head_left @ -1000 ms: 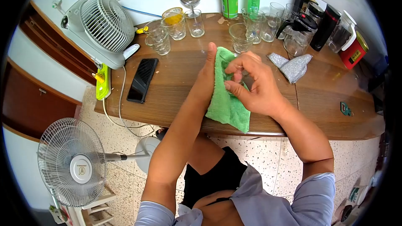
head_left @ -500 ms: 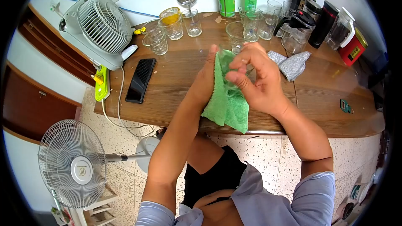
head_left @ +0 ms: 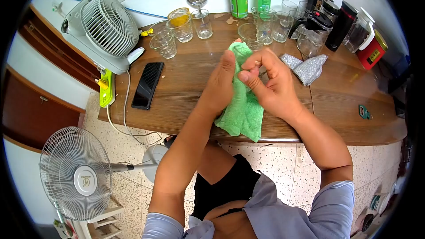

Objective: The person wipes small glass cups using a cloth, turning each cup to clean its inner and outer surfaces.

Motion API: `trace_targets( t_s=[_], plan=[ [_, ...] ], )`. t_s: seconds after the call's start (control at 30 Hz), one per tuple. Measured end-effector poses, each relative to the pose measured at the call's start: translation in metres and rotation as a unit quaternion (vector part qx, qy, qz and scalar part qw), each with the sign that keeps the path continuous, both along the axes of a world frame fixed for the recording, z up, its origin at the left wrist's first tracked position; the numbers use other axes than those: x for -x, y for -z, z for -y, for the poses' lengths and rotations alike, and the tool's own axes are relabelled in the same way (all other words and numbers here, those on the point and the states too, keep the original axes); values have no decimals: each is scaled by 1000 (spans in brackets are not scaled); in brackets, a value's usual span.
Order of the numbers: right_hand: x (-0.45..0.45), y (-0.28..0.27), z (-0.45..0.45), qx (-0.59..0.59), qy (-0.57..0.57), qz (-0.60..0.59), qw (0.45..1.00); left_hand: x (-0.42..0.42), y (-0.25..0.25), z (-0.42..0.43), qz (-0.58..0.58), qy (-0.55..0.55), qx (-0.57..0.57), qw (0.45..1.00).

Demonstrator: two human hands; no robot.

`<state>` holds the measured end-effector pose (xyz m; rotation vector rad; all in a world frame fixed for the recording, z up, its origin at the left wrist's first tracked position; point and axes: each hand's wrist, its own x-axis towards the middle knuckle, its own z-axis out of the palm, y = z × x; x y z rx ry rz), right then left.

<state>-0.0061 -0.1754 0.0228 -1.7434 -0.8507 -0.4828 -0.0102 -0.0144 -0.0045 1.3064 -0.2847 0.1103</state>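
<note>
Two hands meet over a green cloth (head_left: pixel 242 114), above the near edge of the worktop (head_left: pixel 183 84). Within the last second the cloth has gone from a fairly flat drape to bunched folds, its far end now gathered up; the clear, glassy shape that showed against it half a second ago is barely visible. The left hand (head_left: pixel 220 83) holds the cloth, most of its fingers hidden behind. The right hand (head_left: pixel 278 86) is curled narrow, thumb near its fingertips; I cannot tell whether it grips anything clear. This suggests the cloth is being worked round a glass item. A wide glass (head_left: pixel 251 34) stands just beyond; a grey cloth (head_left: pixel 311 70) lies to the right, a phone (head_left: pixel 147 85) left, both apparently undisturbed.
</note>
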Motion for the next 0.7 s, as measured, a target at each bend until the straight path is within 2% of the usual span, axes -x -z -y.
trace_targets(
  t_s=[0.07, 0.17, 0.27, 0.3, 0.4, 0.5, 0.6, 0.7],
  plan=[
    [2, -3, 1, 14, -24, 15, 999, 9, -20, 0, -71, 5, 37, 997],
    [2, -6, 2, 38, -78, 62, 994, 11, -23, -13, -202, 29, 56, 977],
    [2, -9, 3, 57, -141, 110, 982, -5, -3, -35, -236, 229, 233, 915],
    [4, -12, 2, 56, -156, 123, 978, -3, -7, -30, -264, 213, 288, 896],
    [6, -15, 2, 75, -142, 154, 975, 1, -20, -21, -283, 162, 253, 911],
    [3, -12, 1, 61, -73, 150, 984, -6, -7, -27, -250, 189, 215, 925],
    [-4, -9, 2, 33, 8, 123, 992, 2, -11, -12, -226, 75, 89, 967],
    [-7, -5, -1, -13, 62, 72, 995, 15, -28, -3, -220, 72, 20, 973]
  ],
)
